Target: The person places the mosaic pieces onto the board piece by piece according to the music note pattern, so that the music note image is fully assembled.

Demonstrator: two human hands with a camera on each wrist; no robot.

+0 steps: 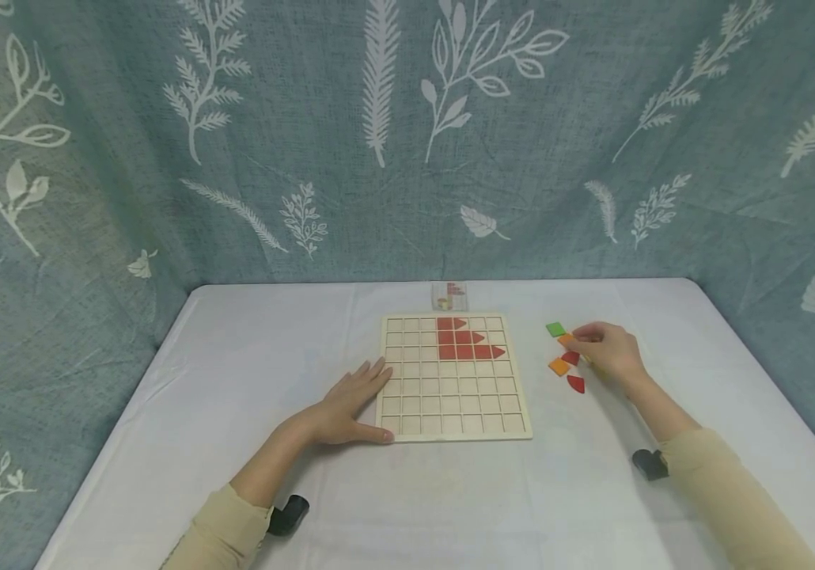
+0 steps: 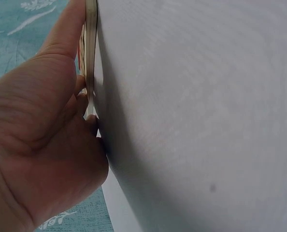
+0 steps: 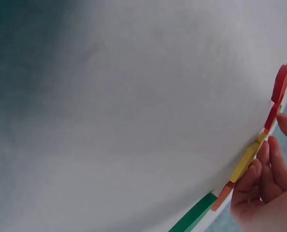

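My left hand [image 1: 350, 408] lies spread at the left edge of a pale wooden grid board [image 1: 450, 405]. Its fingertips rest on the frame and its thumb lies at the near left corner. Red pieces [image 1: 460, 338] fill three rows on the board, each with a pointed right end. At the right, my right hand [image 1: 610, 352] hovers low over loose pieces, thumb and bent fingers apart. Near its fingers are a yellow piece [image 3: 244, 163], an orange piece [image 3: 222, 196] and a red piece [image 3: 272, 117]. A green piece [image 1: 555, 329] lies just beyond.
A small picture card [image 1: 449, 296] stands beyond the board's far edge. Another orange square [image 1: 559, 366] and a rounded red piece [image 1: 576, 384] lie on the white tablecloth [image 1: 436, 507]. Patterned blue-green curtains [image 1: 407, 222] surround the table. A black wrist device [image 1: 650, 465] shows by each sleeve.
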